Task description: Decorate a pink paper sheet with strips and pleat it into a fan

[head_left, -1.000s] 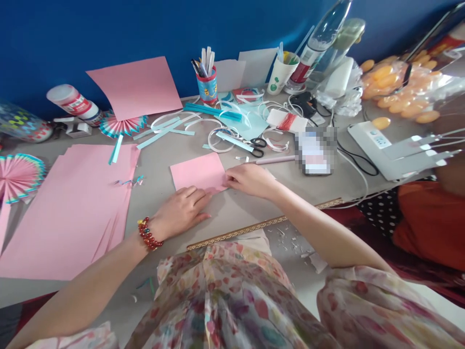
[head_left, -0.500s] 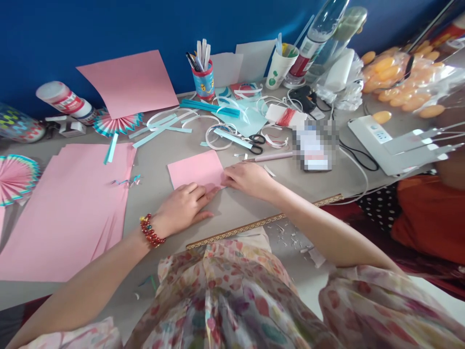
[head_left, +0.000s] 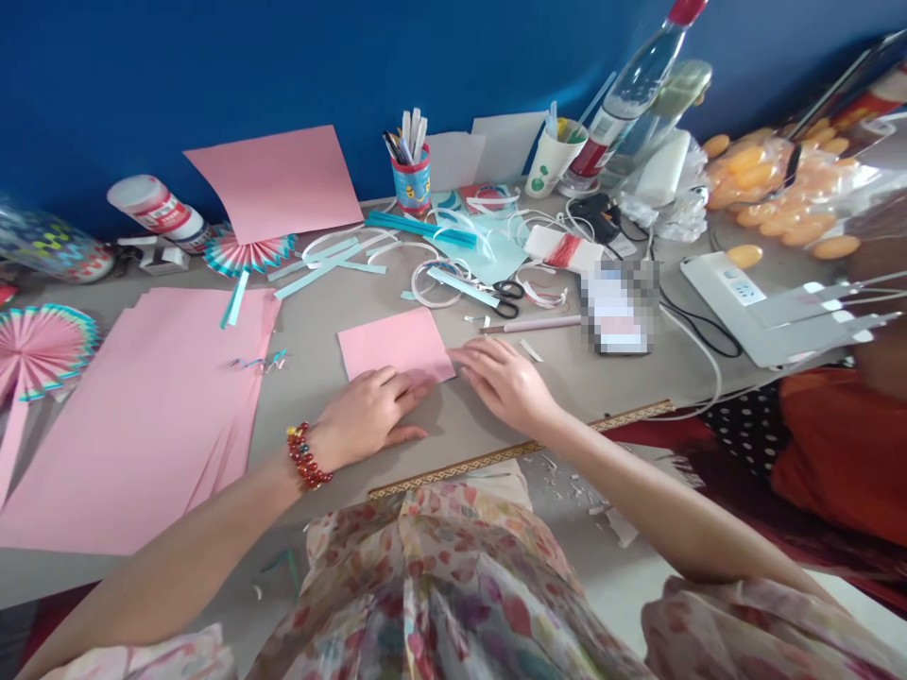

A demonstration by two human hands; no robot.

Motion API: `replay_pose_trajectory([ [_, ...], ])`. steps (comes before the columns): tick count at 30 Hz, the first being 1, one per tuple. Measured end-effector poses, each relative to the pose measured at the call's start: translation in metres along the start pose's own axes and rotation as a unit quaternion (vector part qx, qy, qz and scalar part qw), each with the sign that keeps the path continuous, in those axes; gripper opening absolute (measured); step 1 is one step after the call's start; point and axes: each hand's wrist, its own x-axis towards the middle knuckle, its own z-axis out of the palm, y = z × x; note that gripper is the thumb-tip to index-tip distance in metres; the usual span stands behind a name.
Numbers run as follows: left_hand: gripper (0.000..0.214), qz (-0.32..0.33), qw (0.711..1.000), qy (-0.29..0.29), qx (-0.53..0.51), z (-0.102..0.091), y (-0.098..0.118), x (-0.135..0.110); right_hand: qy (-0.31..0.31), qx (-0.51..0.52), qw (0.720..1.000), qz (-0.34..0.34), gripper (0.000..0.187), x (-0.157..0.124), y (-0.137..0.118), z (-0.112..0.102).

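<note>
A small pink paper rectangle (head_left: 393, 342) lies on the grey table (head_left: 312, 349) in front of me. My left hand (head_left: 368, 416), with a red bead bracelet on the wrist, lies flat with its fingertips on the paper's near edge. My right hand (head_left: 506, 378) rests at the paper's near right corner, fingers stretched out and pressing there. Neither hand grips anything.
A stack of large pink sheets (head_left: 142, 406) lies left. Folded paper fans (head_left: 39, 345), a glue pot (head_left: 156, 208), a pen cup (head_left: 412, 179), scissors (head_left: 506, 297), paper strips, a pink pencil (head_left: 531, 324), bottles, cables and a power strip (head_left: 737, 283) crowd the back and right.
My right hand has slid slightly toward me along the paper's right corner, its fingers flatter now. The left hand stays on the near edge. The view shifted a little.
</note>
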Motion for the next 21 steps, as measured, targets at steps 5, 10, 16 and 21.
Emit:
replay_pose_trajectory([
  [5,0.064,-0.019,1.000,-0.019,-0.002,0.000,0.000,0.000,-0.058,-0.090,0.994,-0.037,0.052,-0.016,-0.011,0.004],
  [10,0.067,-0.042,0.998,-0.034,0.010,-0.001,0.006,-0.008,-0.060,-0.118,0.991,-0.038,0.062,-0.022,-0.010,0.010],
  [16,0.072,-0.111,0.993,0.020,0.039,0.005,0.018,-0.047,-0.059,-0.125,0.990,-0.041,0.069,-0.022,-0.011,0.009],
  [21,0.094,-0.120,0.992,0.021,0.027,0.009,0.026,-0.068,-0.059,-0.122,0.990,-0.046,0.072,-0.022,-0.011,0.010],
])
